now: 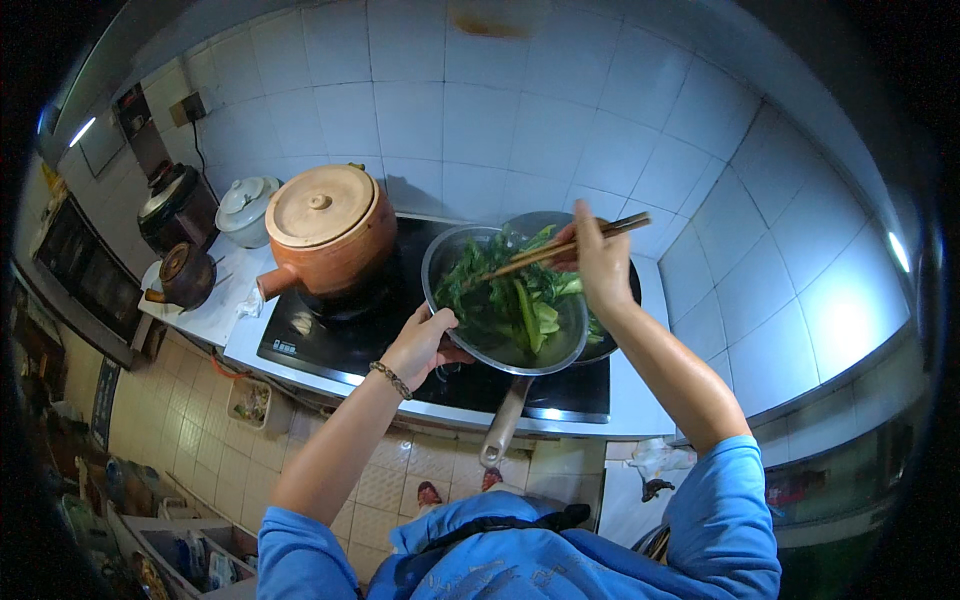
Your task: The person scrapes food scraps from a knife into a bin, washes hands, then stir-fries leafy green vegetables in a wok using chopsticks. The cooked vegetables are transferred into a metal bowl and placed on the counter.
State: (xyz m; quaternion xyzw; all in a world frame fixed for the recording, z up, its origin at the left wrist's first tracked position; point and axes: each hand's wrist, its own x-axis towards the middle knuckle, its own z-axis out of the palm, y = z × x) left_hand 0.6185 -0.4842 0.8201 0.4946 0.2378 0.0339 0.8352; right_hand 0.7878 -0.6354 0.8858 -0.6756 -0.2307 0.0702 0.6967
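Note:
My left hand (427, 341) grips the near-left rim of a metal basin (480, 356), which tilts over a frying pan. Leafy green vegetables (532, 311) with pale stalks lie in the basin, and some reach past its right rim to the pan. A pair of wooden chopsticks (536, 255) is in my right hand (600, 262), their tips among the leaves. Most of the pan (536, 221) is hidden beneath the basin. Its handle (506, 424) juts over the counter's front edge towards me.
Left of the basin, a lidded clay pot (330, 232) stands on the black cooktop (330, 337), its stubby handle pointing at me. Farther left are a white lidded tureen (244, 214), a dark teapot (187, 274) and an electric cooker (178, 214). Tiled walls (480, 120) bound the back and right.

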